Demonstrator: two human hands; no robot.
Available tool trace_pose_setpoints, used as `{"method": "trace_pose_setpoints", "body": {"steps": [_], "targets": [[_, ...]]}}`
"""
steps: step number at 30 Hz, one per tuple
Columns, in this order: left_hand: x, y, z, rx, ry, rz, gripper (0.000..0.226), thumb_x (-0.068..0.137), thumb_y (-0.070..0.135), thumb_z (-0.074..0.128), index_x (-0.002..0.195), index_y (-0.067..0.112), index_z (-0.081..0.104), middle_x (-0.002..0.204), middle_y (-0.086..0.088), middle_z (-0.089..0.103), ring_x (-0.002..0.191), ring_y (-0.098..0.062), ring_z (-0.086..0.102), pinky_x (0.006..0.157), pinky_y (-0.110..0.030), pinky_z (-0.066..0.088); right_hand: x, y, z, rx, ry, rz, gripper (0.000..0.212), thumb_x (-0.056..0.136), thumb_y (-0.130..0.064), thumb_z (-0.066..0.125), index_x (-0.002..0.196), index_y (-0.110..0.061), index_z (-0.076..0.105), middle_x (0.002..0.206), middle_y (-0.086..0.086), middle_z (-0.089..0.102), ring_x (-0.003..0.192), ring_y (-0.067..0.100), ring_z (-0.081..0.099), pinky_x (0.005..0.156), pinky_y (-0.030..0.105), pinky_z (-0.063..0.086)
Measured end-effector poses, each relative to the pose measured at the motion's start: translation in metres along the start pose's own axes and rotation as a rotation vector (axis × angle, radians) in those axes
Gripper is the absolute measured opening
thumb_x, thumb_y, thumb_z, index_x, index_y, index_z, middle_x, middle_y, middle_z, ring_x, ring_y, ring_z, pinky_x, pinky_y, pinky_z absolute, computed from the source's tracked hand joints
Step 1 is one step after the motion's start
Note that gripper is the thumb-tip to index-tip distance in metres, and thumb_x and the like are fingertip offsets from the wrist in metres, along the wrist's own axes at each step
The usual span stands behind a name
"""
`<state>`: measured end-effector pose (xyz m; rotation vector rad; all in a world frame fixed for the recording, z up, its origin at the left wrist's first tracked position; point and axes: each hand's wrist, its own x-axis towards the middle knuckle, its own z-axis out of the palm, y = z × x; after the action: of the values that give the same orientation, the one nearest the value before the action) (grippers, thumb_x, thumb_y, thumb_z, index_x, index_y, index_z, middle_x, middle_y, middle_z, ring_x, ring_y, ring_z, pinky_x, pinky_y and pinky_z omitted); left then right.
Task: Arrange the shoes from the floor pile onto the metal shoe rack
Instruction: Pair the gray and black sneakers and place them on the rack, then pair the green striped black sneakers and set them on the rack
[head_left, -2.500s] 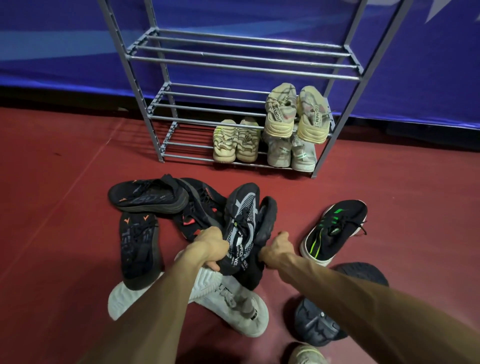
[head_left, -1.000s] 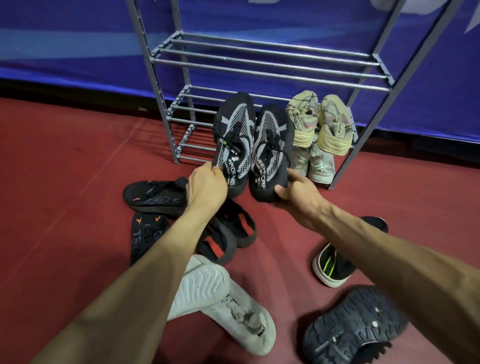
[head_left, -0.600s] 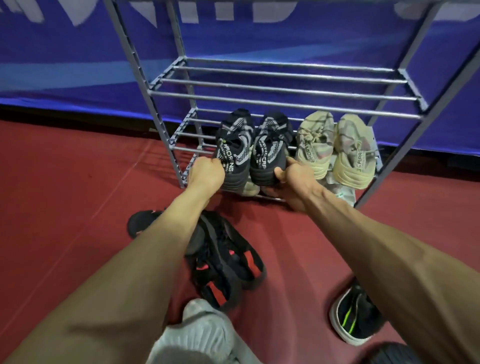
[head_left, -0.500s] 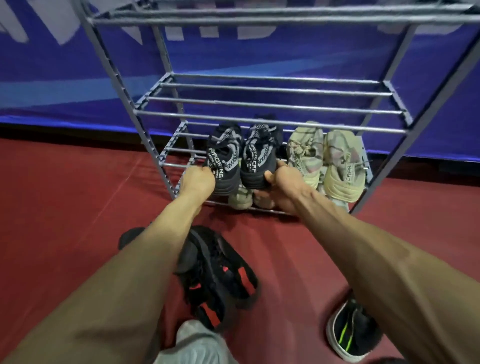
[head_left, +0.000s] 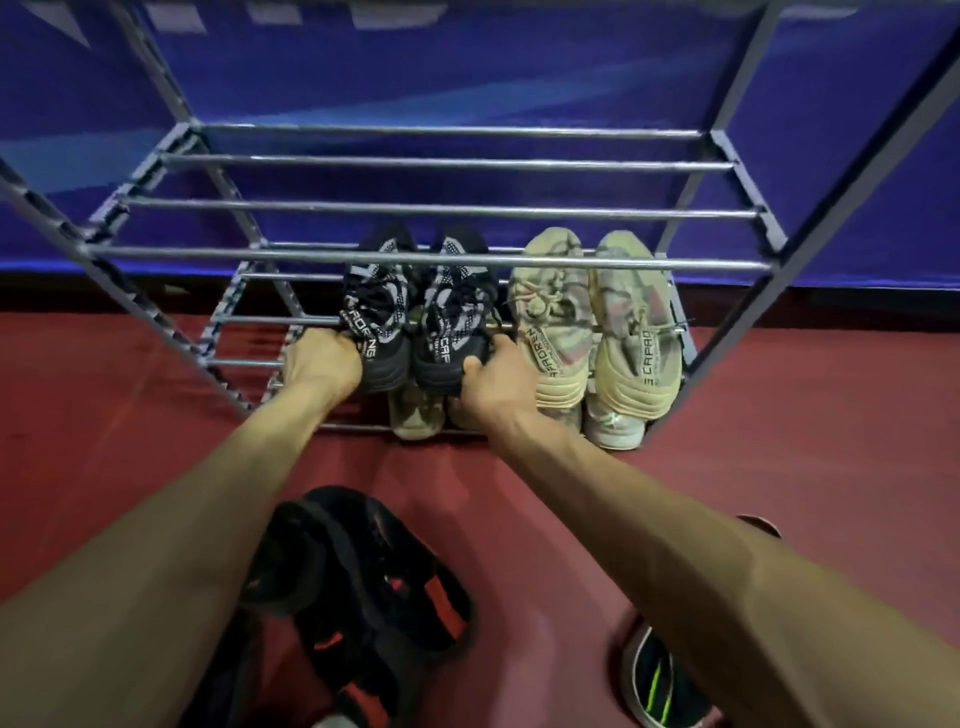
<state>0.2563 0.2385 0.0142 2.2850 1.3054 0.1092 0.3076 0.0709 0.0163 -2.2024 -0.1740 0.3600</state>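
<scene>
A grey metal shoe rack (head_left: 426, 255) stands against a blue wall. On its middle shelf sit two black-and-white knit sneakers, toes inward. My left hand (head_left: 321, 361) grips the heel of the left black sneaker (head_left: 375, 322). My right hand (head_left: 493, 374) holds the heel of the right black sneaker (head_left: 451, 317). Beside them on the same shelf rests a beige pair (head_left: 592, 322). Beige shoes (head_left: 415, 415) and pale grey shoes (head_left: 613, 423) show on the bottom shelf, partly hidden.
On the red floor below my arms lie black shoes with red-orange accents (head_left: 363, 587). A black shoe with neon green stripes (head_left: 657, 683) sits at the lower right. The rack's upper shelf (head_left: 415, 165) holds nothing.
Both hands lifted the black sneaker pair from the floor pile and carried it forward onto the rack's middle shelf, left of the beige pair. My view has moved closer to the rack.
</scene>
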Motion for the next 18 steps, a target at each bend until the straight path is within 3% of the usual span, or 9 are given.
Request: {"method": "trace_pose_setpoints", "body": {"steps": [3, 6, 8, 10, 13, 16, 18], "targets": [[-0.011, -0.003, -0.005, -0.128, -0.101, -0.004, 0.037, 0.099, 0.027, 0.037, 0.119, 0.004, 0.059, 0.123, -0.017, 0.062, 0.085, -0.034, 0.070, 0.076, -0.028, 0.052, -0.006, 0.007, -0.010, -0.141, -0.047, -0.054, 0.029, 0.095, -0.022, 0.047, 0.116, -0.004, 0.055, 0.113, 0.020, 0.065, 0.108, 0.038, 0.057, 0.087, 0.035, 0.043], [-0.043, -0.014, -0.009, -0.358, -0.131, -0.068, 0.049, 0.098, 0.041, 0.035, 0.135, 0.012, 0.046, 0.139, -0.010, 0.049, 0.083, -0.030, 0.071, 0.071, -0.031, 0.059, -0.020, 0.007, -0.030, -0.211, -0.090, -0.134, 0.030, 0.096, -0.022, 0.043, 0.116, -0.003, 0.053, 0.111, 0.023, 0.065, 0.105, 0.042, 0.058, 0.085, 0.037, 0.045], [-0.071, -0.024, -0.006, -0.399, -0.083, -0.046, 0.042, 0.097, 0.039, 0.037, 0.130, 0.016, 0.051, 0.124, -0.013, 0.061, 0.081, -0.031, 0.071, 0.085, -0.040, 0.056, -0.034, 0.008, -0.044, -0.213, -0.160, -0.207, 0.029, 0.095, -0.019, 0.042, 0.115, -0.005, 0.058, 0.106, 0.023, 0.068, 0.098, 0.042, 0.063, 0.086, 0.042, 0.051], [-0.102, -0.040, 0.002, -0.425, -0.077, -0.039, 0.031, 0.095, 0.032, 0.040, 0.111, 0.017, 0.062, 0.090, -0.012, 0.071, 0.079, -0.030, 0.070, 0.087, -0.042, 0.054, -0.047, 0.015, -0.054, -0.253, -0.262, -0.220, 0.029, 0.095, -0.018, 0.041, 0.112, -0.005, 0.061, 0.101, 0.024, 0.069, 0.091, 0.042, 0.066, 0.083, 0.049, 0.054], [-0.150, -0.067, 0.025, -0.508, -0.210, -0.108, 0.026, 0.095, 0.024, 0.045, 0.080, 0.016, 0.064, 0.067, -0.008, 0.067, 0.055, -0.024, 0.064, 0.070, -0.041, 0.060, -0.068, 0.030, -0.068, -0.455, -0.366, -0.172, 0.031, 0.096, -0.022, 0.042, 0.110, -0.004, 0.062, 0.107, 0.022, 0.066, 0.098, 0.037, 0.063, 0.085, 0.038, 0.052], [-0.199, -0.094, 0.053, -0.522, -0.299, -0.151, 0.029, 0.095, 0.020, 0.048, 0.069, 0.014, 0.060, 0.056, -0.007, 0.063, 0.043, -0.019, 0.055, 0.053, -0.034, 0.054, -0.092, 0.037, -0.081, -0.561, -0.472, -0.164, 0.034, 0.097, -0.018, 0.037, 0.108, 0.000, 0.064, 0.113, 0.024, 0.063, 0.102, 0.036, 0.061, 0.084, 0.037, 0.048], [-0.220, -0.101, 0.071, -0.528, -0.343, -0.138, 0.031, 0.094, 0.017, 0.048, 0.066, 0.012, 0.059, 0.052, -0.006, 0.060, 0.041, -0.020, 0.052, 0.052, -0.035, 0.050, -0.110, 0.044, -0.091, -0.582, -0.520, -0.152, 0.035, 0.096, -0.015, 0.036, 0.104, 0.004, 0.065, 0.109, 0.023, 0.066, 0.100, 0.036, 0.063, 0.083, 0.036, 0.049]]}}
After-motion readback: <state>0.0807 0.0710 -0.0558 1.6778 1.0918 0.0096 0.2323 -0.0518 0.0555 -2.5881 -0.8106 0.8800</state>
